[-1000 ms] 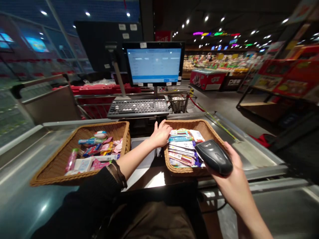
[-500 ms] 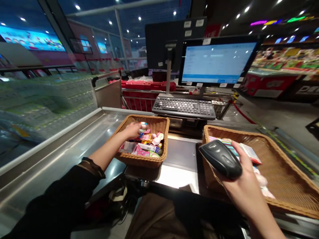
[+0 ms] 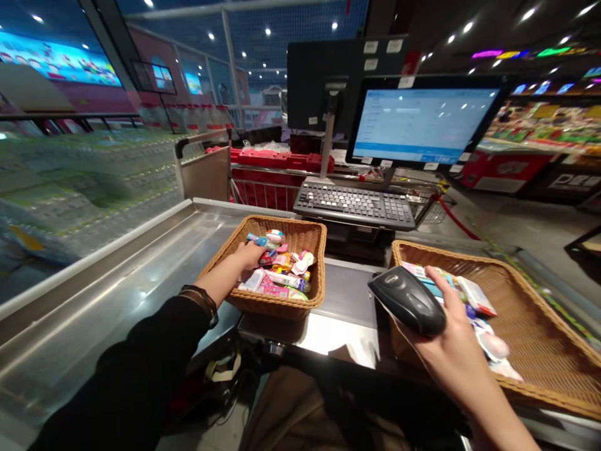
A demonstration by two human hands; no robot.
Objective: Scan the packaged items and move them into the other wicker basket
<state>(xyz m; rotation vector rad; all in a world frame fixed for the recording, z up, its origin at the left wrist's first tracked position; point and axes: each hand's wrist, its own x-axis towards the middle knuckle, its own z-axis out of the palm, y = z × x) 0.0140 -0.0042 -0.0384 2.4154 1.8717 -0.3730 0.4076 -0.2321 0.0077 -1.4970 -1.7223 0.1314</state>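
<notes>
My left hand (image 3: 248, 257) reaches into the left wicker basket (image 3: 235, 297), its fingers down among several small colourful packets (image 3: 279, 275); what the fingers hold, if anything, is hidden. My right hand (image 3: 448, 341) is closed round a black handheld barcode scanner (image 3: 407, 299), held above the near left corner of the right wicker basket (image 3: 535, 335). That basket holds a few flat packets (image 3: 474, 297) along its left side.
A keyboard (image 3: 354, 205) and a lit till screen (image 3: 422, 125) stand behind the baskets. A steel counter (image 3: 117, 288) runs along the left, with a glass partition beyond it. Red shopping baskets (image 3: 277, 164) sit behind. Store shelves and lights fill the far right.
My left hand left the right basket, crossed to the left basket and dipped into its packets. The view swung left. My right hand kept the scanner over the right basket.
</notes>
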